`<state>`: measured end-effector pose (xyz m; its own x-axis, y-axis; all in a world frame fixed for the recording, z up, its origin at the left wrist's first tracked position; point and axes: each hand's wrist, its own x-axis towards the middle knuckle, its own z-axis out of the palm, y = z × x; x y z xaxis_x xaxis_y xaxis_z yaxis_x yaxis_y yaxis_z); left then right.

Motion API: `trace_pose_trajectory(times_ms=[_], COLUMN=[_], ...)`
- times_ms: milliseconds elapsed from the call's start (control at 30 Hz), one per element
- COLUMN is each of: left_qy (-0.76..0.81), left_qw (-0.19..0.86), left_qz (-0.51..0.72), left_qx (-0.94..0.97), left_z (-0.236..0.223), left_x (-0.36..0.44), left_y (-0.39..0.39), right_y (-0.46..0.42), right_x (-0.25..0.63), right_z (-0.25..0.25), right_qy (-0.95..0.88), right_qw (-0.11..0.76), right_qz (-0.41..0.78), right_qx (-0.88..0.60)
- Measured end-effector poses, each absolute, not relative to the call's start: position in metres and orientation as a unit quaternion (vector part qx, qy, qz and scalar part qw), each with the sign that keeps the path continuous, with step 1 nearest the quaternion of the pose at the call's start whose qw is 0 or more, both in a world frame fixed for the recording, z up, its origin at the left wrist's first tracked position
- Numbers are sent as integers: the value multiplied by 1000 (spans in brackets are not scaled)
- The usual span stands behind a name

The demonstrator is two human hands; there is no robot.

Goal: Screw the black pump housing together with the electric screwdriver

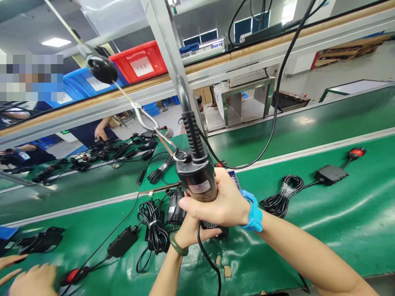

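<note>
At the middle of the green surface point(324, 230), the right hand point(222, 201) is clenched around the dark barrel of a hanging power screwdriver point(196, 172), which is held upright just above the belt. A small sticker with red print sits on the barrel, too blurred to read. The right wrist wears a blue wristband point(253, 211). Below it, the left hand point(193, 232), with a green bracelet point(177, 246) on its wrist, is closed on a black part point(175, 207) lying on the surface under the tool; what exactly the fingers grip is hidden by the right hand. A metal hook point(154, 127) links the screwdriver to a cord above. Just left lies a coiled black cable point(152, 230) with a black box point(122, 242); to the right, another cable coil point(282, 199) and adapter point(331, 174) with a red plug point(356, 153). On the shelf above stand a red bin point(138, 61) and a blue bin point(82, 82), each with a white label that cannot be read; their contents are out of sight. Another person's hand point(33, 279) rests at the lower left.
</note>
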<state>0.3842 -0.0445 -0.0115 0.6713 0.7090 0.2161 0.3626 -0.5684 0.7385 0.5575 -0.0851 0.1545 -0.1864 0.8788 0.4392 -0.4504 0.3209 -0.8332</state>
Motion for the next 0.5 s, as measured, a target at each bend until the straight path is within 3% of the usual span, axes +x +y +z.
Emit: trace_pose_trajectory(times_ms=[133, 267, 500], left_qy=[283, 256, 228], left_qw=[311, 369, 461], left_qz=[254, 173, 176], left_qx=[871, 877, 840], left_z=[2, 22, 18], left_x=[381, 372, 364], left_y=[-35, -27, -26], right_y=[-88, -78, -12], right_x=[584, 616, 647], right_z=[168, 175, 126], right_qy=[-537, -535, -543], right_qw=[608, 643, 664], right_qz=[551, 483, 367], right_qx=[-194, -259, -360])
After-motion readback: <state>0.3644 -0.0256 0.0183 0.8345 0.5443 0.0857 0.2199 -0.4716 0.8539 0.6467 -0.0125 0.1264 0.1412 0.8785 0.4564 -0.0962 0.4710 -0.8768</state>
